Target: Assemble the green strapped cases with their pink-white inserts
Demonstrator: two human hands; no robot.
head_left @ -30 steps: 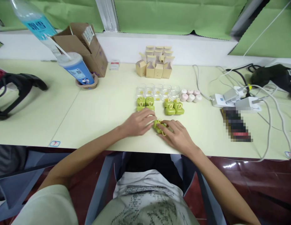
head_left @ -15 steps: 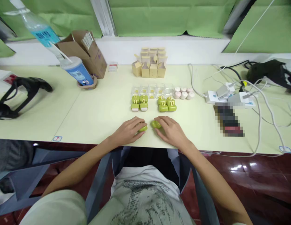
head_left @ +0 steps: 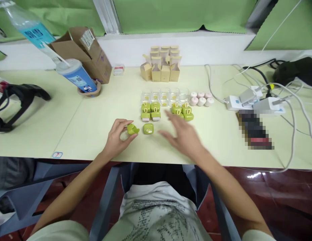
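Between the fingertips and thumb of my left hand (head_left: 118, 135) is a small green case (head_left: 132, 129), its lid apparently raised. Just right of it a closed green case (head_left: 148, 129) lies on the table. My right hand (head_left: 184, 135), blurred, hangs over the table with fingers apart and holds nothing; its fingertips partly cover a group of green cases with loops (head_left: 188, 115). Left of that group stand more green cases (head_left: 150, 112), the front ones with pale pink bottoms. Behind them are clear plastic cups (head_left: 165, 97) in rows, with pink and white cylinders (head_left: 201, 101) to their right.
Small open cardboard boxes (head_left: 165, 72) stand near the wall. A brown carton (head_left: 95, 63), a blue cup (head_left: 79, 78) and a bottle (head_left: 36, 33) are at the back left. Black headgear (head_left: 17, 100) lies far left. Power strips (head_left: 236, 103), cables and a pixelated object (head_left: 255, 129) are at right.
My left hand has moved left and lifted a green case, now apparently open. My right hand has let go of the other case and risen towards the right-hand group.
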